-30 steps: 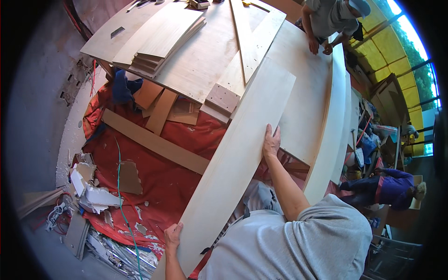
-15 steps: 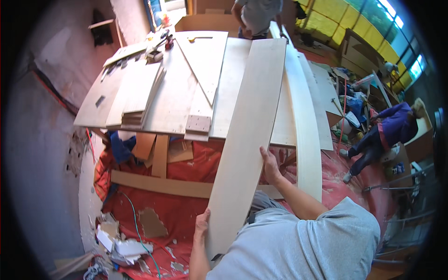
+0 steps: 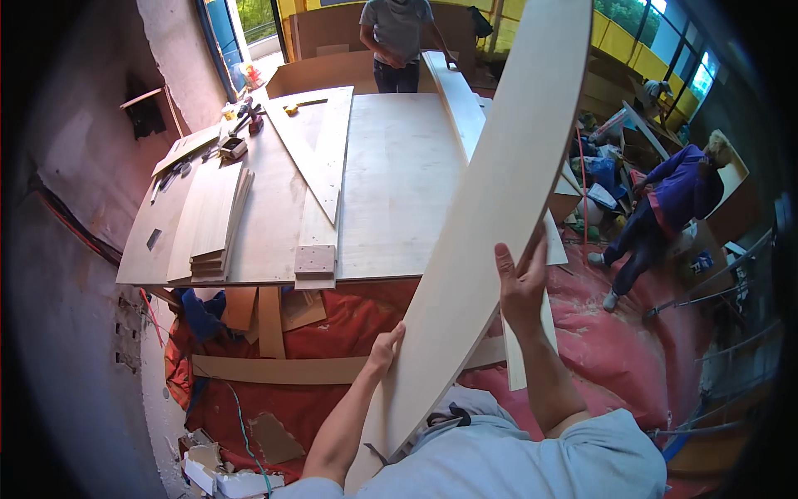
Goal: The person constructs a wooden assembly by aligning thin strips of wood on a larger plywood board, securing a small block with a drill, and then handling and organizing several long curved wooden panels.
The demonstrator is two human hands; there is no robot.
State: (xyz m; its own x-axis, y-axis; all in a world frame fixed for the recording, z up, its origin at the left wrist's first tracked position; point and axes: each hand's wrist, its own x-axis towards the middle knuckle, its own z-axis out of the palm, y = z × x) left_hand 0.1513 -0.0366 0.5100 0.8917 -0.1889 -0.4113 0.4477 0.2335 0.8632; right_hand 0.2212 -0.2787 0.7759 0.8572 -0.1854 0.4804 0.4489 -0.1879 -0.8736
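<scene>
A long pale wooden board (image 3: 490, 183) slants up from my lap, its far end raised past the top edge of the view. My left hand (image 3: 385, 348) grips its left edge, thumb on the upper face and fingers hidden beneath. On the opposite edge, farther up, my right hand (image 3: 524, 283) holds the board with its thumb up against the face; its fingers are partly hidden. Behind the board lies a wide wooden sheet worktable (image 3: 395, 187). Another long board (image 3: 455, 100) rests on its right side, partly covered by mine.
Stacked boards (image 3: 212, 212), a narrow plank (image 3: 322, 187) and a drill (image 3: 253, 121) lie on the worktable. A co-worker (image 3: 397, 33) stands at its far end, one hand on the other board. Another person (image 3: 665, 200) stands right, near clutter. Debris (image 3: 233, 478) lies on red sheeting (image 3: 332, 333).
The board's far end has risen and swung right, uncovering more of the worktable. Both my hands have moved with it. The co-worker at the far end now shows farther left in view.
</scene>
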